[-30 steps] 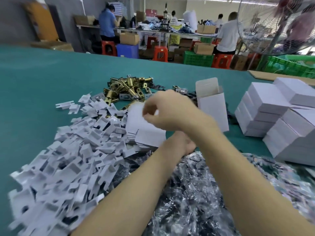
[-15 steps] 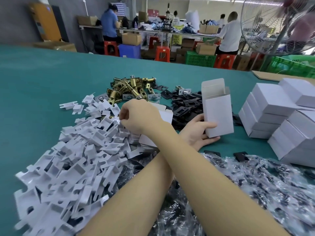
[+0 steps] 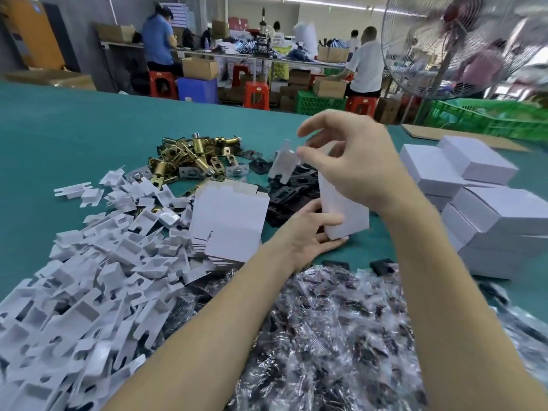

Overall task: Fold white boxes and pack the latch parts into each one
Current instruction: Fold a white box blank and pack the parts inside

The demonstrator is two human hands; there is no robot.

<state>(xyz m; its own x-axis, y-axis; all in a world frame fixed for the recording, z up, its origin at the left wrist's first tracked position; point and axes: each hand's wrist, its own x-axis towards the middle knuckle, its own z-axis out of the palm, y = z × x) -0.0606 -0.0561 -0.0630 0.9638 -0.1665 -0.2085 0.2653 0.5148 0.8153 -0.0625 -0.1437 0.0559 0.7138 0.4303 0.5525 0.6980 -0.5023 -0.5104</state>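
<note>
White box (image 3: 345,213), matte card, is standing upright on the teal felt table (image 3: 59,137); our left hand (image 3: 308,235) is gripping its base while our right hand (image 3: 353,164) is pinching a die-cut white card insert (image 3: 283,164) just above it. Brass latch parts (image 3: 189,157) are lying heaped behind, glossy plastic bags (image 3: 326,336) crinkling in front.

The table (image 3: 74,129) is covered in plain teal cloth. White card inserts (image 3: 89,277) heap at its near left edge, and white boxes (image 3: 489,209) stack at the right edge. The upright box (image 3: 344,209) and the flat blanks (image 3: 228,221) are white too. Latches (image 3: 189,158) toward the far edge are shiny brass; plates (image 3: 293,188) beside them are black. Clear bags (image 3: 341,336) along the near edge glint over dark contents.
</note>
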